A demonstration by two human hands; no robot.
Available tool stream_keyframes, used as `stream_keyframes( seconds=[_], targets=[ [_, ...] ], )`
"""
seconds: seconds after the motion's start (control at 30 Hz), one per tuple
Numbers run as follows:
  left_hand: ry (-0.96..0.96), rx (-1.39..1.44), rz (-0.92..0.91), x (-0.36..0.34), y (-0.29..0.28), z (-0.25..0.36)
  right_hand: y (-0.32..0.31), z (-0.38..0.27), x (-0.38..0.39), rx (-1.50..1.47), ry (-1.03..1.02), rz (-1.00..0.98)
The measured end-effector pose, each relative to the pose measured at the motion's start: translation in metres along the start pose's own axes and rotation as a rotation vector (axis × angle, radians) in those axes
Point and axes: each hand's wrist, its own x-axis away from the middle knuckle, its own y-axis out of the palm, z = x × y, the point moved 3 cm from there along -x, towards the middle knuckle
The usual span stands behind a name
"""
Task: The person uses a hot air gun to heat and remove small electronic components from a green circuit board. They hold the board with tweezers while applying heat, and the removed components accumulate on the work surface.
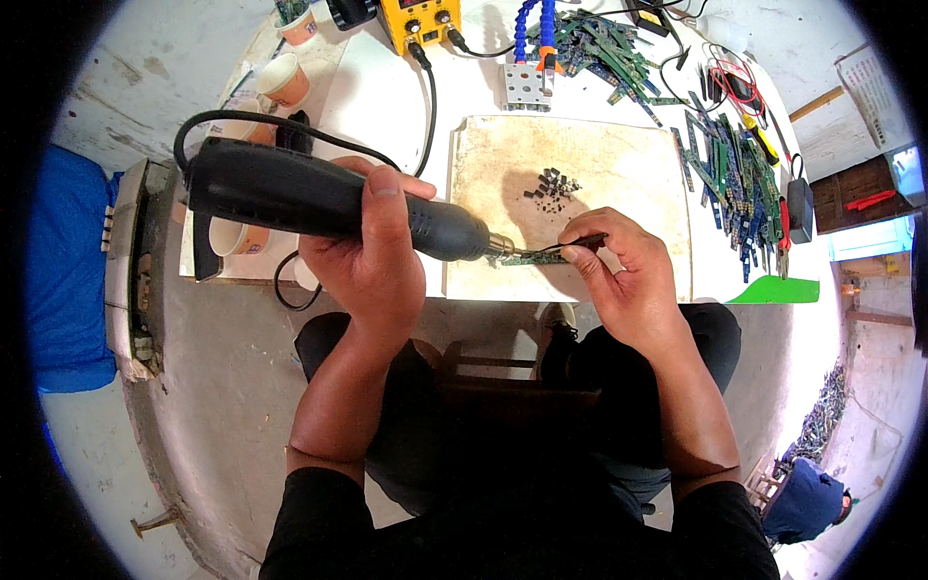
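Observation:
My left hand is closed round the handle of a black hot air gun. Its metal nozzle points right, close to a narrow green circuit board near the front edge of a stained, pale work board. In my right hand, thumb and fingers pinch dark tweezers, whose tips reach left to the circuit board by the nozzle. Whether the tips grip anything is too small to tell. Just beyond lies a small heap of black chips, with tiny crumbs around it.
Several paper cups line the table's left side. At the back stand a yellow soldering station with black cables and a metal block with blue flexible arms. Loose circuit board strips pile up at the right, beside pliers and a black adapter.

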Motion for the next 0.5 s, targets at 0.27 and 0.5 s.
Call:
stream_keyframes(
  seconds=[0.27, 0.5],
  targets=[
    [0.025, 0.002, -0.002, -0.0001, 0.001, 0.0003, -0.0002, 0.005, 0.001, -0.029, 0.042, -0.002],
    [0.014, 0.005, 0.009, 0.0003, 0.0015, 0.0016, -0.0009, 0.0059, 0.0012, -0.001, -0.01, -0.002]
  ],
)
